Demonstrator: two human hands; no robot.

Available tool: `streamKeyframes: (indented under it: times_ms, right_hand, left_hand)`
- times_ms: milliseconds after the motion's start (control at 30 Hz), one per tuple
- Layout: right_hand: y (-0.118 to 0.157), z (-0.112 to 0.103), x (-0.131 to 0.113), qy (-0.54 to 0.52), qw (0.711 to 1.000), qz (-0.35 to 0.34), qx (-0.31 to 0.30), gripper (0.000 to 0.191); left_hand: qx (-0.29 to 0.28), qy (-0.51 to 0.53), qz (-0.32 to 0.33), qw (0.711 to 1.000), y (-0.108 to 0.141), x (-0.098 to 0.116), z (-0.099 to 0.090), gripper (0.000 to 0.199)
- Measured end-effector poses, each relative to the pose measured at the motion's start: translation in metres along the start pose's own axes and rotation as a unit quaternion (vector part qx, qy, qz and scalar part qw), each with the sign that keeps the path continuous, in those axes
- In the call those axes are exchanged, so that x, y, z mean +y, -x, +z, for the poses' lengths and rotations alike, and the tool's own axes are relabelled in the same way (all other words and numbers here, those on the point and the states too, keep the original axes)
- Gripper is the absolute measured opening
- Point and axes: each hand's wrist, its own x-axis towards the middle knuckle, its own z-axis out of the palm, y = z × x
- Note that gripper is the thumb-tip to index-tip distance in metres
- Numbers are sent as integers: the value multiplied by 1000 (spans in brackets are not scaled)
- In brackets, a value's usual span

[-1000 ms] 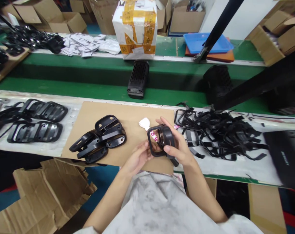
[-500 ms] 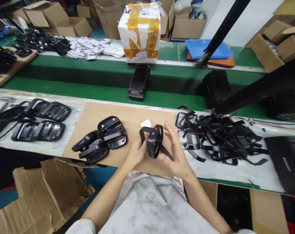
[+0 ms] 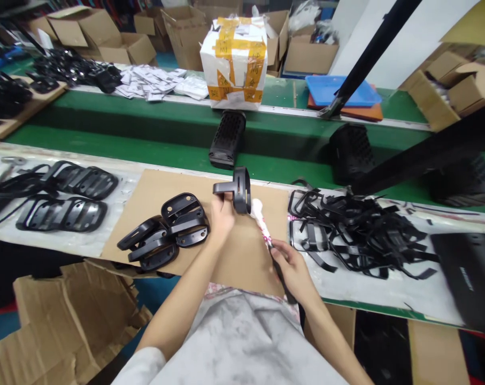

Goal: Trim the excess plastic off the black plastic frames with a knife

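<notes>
My left hand (image 3: 222,215) is shut on a black plastic frame (image 3: 241,190), raised above the far edge of a cardboard sheet (image 3: 242,256). My right hand (image 3: 292,270) pinches a thin black strap (image 3: 281,280) near the front of the sheet. A white and pink strip (image 3: 264,227) runs from close to the frame down to my right fingers. Just left of my left wrist lies a heap of black plastic brackets (image 3: 164,235) on the cardboard.
A tangled pile of black frames and straps (image 3: 346,235) lies to the right, with matching parts in rows (image 3: 61,198) to the left. Behind runs a green conveyor (image 3: 146,145) carrying a black ribbed housing (image 3: 227,139). A taped parcel (image 3: 234,64) stands beyond.
My hands have moved apart. The left has risen up and away with the frame, while the right has dropped toward me with the strap. The white and pink strip now stretches between them.
</notes>
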Motion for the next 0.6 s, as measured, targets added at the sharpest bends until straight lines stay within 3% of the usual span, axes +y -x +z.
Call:
streamKeyframes:
  times_ms: [67,133,200,267,367,467,600]
  right_hand:
    - [14,1,5,-102,991,90,-4,52]
    - [27,5,9,-165,979,118,15,56]
    - [36,9,12,-181,978,97,46,59]
    - [40,12,12,-178,979,72,70,64]
    - [36,9,11,-156,984,79,42,71]
    - [28,0,14,-97,992,79,19,74]
    - [25,-11,24,-8,999,3,37,65]
  left_hand:
    - [-11,-68,-1,998,-10,-8,3,26]
    - [-35,-140,45,989,-14,-15,7,29]
    - [-83,-229,137,960,-14,-22,9,31]
    - [-138,-328,214,910,-11,-26,9,42]
    - [-176,-435,236,851,-8,-30,7,51]
    - [-183,-467,239,831,-7,-31,3,53]
    - [-192,-473,253,822,-6,-29,-2,51]
